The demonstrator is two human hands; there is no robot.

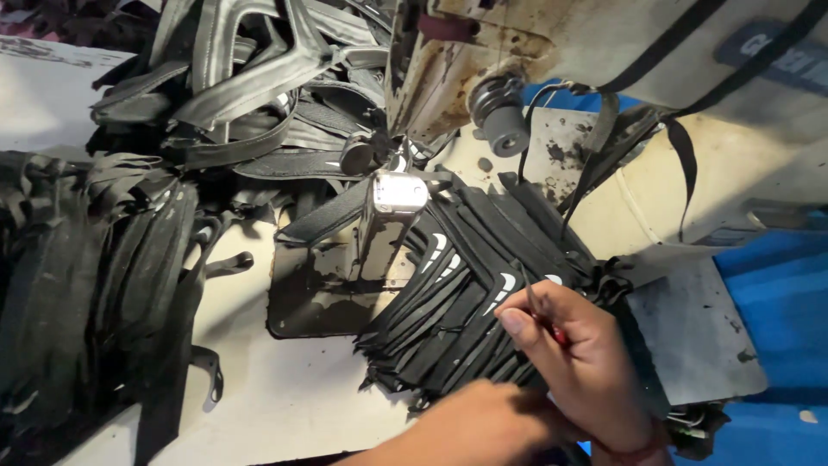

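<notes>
The head camera looks down on a worn white table under a sewing machine. At the table's near edge, right of the middle, lies a fanned stack of black straps, some with small white marks, touching the dark metal plate beneath the machine's needle foot.

The right hand rests on the near right part of that stack. Its fingers are pinched closed around a thin tool with a red handle, whose fine tip points up over the straps; whether it is a snipper or a pick I cannot tell. The left hand lies low at the near edge, just beside the right, against the stack's near end; its fingers are hidden, so its grip cannot be judged.

More black straps are heaped along the left edge and at the far left corner.

The step looks like trimming or picking at sewn straps. The next move calls for steadying one strap and guiding the tool tip precisely.
</notes>
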